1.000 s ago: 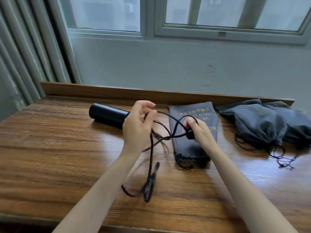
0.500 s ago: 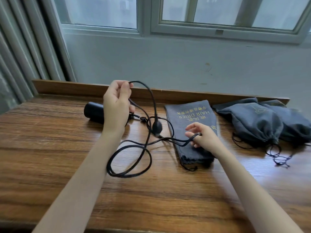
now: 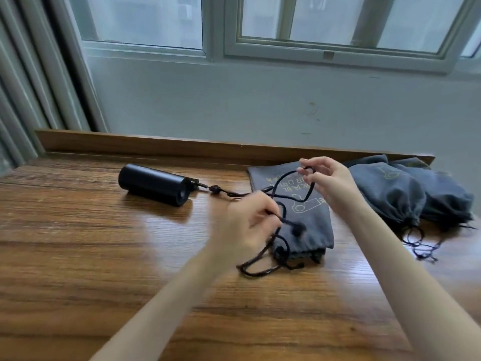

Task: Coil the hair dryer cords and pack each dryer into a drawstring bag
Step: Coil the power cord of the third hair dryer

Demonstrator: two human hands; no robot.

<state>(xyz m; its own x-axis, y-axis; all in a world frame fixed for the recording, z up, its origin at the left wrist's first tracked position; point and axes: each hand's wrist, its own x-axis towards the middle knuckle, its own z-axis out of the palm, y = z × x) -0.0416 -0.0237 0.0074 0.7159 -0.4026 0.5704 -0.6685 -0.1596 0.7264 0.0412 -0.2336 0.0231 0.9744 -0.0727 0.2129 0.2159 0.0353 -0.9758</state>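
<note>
- The desk carries everything, with the work set out toward its far edge, within easy reach of both arms.
- Two stuffed grey bags lie at the far right with their necks drawn shut and drawstrings trailing. They look like finished packs put aside out of the way.
- An empty bag lies flat in the middle with yellow print on it and its mouth toward the person, probably waiting for the next dryer.
- The hair dryer is a black matt cylinder lying on its side, left of the empty bag and apart from it. It rests on the desk so both hands are free for the cord.
- The right hand is raised above the empty bag and pinches a bend of cord between thumb and fingertips, seemingly to hold a loop open.
- The left hand, blurred, sits lower with its fingers curled around the cord.
- The cord is thin and black, running from the dryer's end to the hands in loose, untidy loops, so the coil looks unfinished.
- A blurred dark lump by the left hand is probably the plug.
</note>
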